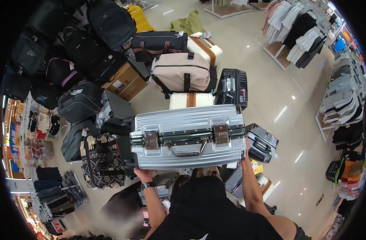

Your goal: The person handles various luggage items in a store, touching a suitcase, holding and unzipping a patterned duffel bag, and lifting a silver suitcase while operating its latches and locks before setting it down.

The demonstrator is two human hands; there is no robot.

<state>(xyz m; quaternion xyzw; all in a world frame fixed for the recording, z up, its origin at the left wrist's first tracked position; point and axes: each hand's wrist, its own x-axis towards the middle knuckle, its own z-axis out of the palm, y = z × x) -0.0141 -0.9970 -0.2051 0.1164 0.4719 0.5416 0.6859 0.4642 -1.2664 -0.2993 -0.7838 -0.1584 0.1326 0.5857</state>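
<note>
A silver hard-shell suitcase [183,157] lies on its side in front of my body, with its handle and two latches facing up. My left hand [143,175] grips its lower left corner beside the wheels; the fingers are mostly hidden beneath. At the right end, my right hand [245,151] holds the suitcase's edge, its fingers partly out of sight. Just beyond it stand a white suitcase [179,101] with a brown stripe and a beige duffel bag [179,70]. A dark suitcase [261,144] is close to my right hand.
Black backpacks [85,48] are piled at the left, near a cardboard box [126,82]. A patterned bag [103,162] stands left of my left hand. Clothes racks [297,32] line the right side of the shiny floor [279,92]. More luggage stands around my legs.
</note>
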